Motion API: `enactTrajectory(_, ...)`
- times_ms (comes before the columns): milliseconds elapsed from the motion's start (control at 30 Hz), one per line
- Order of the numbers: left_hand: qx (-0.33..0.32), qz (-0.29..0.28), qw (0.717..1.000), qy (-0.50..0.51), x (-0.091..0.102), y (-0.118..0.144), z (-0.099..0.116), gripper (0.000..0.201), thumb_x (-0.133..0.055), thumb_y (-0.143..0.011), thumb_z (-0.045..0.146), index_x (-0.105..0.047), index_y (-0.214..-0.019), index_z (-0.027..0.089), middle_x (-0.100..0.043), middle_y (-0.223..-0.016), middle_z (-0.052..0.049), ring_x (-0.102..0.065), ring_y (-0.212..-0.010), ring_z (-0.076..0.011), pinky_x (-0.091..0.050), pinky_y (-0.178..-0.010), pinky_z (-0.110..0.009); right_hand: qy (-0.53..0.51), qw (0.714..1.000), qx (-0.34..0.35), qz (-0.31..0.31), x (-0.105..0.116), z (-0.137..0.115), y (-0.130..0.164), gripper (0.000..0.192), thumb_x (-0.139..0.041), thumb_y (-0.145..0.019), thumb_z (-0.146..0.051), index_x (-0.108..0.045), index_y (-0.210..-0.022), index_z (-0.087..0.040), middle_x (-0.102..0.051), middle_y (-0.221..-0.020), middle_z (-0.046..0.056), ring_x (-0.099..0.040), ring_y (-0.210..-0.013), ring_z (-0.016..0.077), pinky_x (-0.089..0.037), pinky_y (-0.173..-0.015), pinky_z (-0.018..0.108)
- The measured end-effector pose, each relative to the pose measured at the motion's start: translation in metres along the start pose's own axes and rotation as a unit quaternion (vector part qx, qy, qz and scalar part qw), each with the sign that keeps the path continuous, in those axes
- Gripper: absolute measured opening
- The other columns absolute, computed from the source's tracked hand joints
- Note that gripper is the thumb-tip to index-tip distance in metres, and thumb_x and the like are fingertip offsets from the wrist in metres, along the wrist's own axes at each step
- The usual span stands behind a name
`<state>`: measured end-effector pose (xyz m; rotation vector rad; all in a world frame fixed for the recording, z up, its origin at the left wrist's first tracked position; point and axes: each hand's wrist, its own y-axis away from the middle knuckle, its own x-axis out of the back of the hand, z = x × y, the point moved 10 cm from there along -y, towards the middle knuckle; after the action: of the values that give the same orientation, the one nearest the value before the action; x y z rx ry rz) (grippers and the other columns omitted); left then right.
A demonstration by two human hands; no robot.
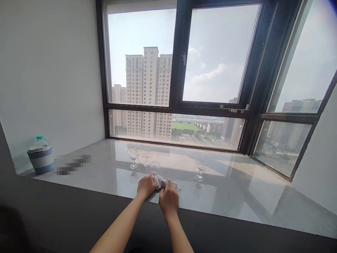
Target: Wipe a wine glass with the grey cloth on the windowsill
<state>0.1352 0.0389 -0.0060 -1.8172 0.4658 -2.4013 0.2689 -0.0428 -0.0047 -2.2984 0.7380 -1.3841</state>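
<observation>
My left hand is closed, its fingers pressed on a crumpled white cloth above the front part of the glossy sill. My right hand is closed around the same cloth from the other side, its thumb along the top. Whether a glass is wrapped in the cloth is hidden by my fingers. Just beyond the cloth shows a clear round glass outline; I cannot tell which part of a glass it is. Several stemmed glasses, one of them a wine glass, stand upright behind my left hand. Another wine glass stands to the right with one behind it.
A blue-and-white bucket with a green-capped clear bottle in it stands at the sill's left end. A blurred patch lies beside it. The tiled sill drops off at its front edge. Dark-framed windows bound the back and right.
</observation>
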Motion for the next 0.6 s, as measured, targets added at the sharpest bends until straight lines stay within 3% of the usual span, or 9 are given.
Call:
enactTrajectory(233, -0.006, -0.014, 1.000, -0.003, 0.002, 0.003, 0.003, 0.037, -0.037, -0.093, 0.037, -0.062, -0.111, 0.016, -0.070, -0.096, -0.013, -0.066, -0.091, -0.0240, -0.044, -0.076, -0.031, -0.110, 0.993, -0.036, 0.010, 0.005, 0.015, -0.002, 0.042, -0.038, -0.085, -0.017, -0.049, -0.126, -0.017, -0.063, -0.104, 0.011, -0.059, -0.096, 0.0246, -0.043, -0.080, 0.031)
enactTrajectory(400, -0.068, -0.064, 0.996, 0.009, -0.006, 0.007, 0.018, 0.032, -0.041, -0.092, 0.039, -0.062, -0.107, 0.020, -0.070, -0.100, -0.011, -0.065, -0.095, -0.0231, -0.044, -0.081, -0.031, -0.223, 0.948, -0.180, 0.135, 0.054, 0.057, -0.023, 0.039, -0.035, -0.090, -0.029, -0.045, -0.125, -0.016, -0.065, -0.102, 0.012, -0.062, -0.090, 0.0242, -0.045, -0.071, 0.029)
enactTrajectory(500, -0.096, -0.074, 0.992, 0.019, -0.007, 0.009, 0.024, 0.030, -0.042, -0.092, 0.040, -0.062, -0.104, 0.021, -0.070, -0.100, -0.010, -0.065, -0.094, -0.0229, -0.045, -0.079, -0.030, -0.197, 0.959, -0.090, 0.181, 0.089, 0.030, -0.049, 0.039, -0.037, -0.090, -0.030, -0.044, -0.126, -0.017, -0.064, -0.108, 0.013, -0.061, -0.094, 0.0235, -0.044, -0.073, 0.028)
enactTrajectory(600, -0.115, -0.071, 0.990, 0.026, -0.006, 0.009, 0.027, 0.028, -0.044, -0.091, 0.039, -0.062, -0.104, 0.022, -0.070, -0.098, -0.009, -0.066, -0.092, -0.0237, -0.046, -0.078, -0.031, -0.110, 0.983, 0.102, 0.106, 0.088, -0.035, -0.071, 0.036, -0.043, -0.088, -0.024, -0.049, -0.123, -0.019, -0.064, -0.105, 0.011, -0.059, -0.096, 0.0227, -0.043, -0.079, 0.030)
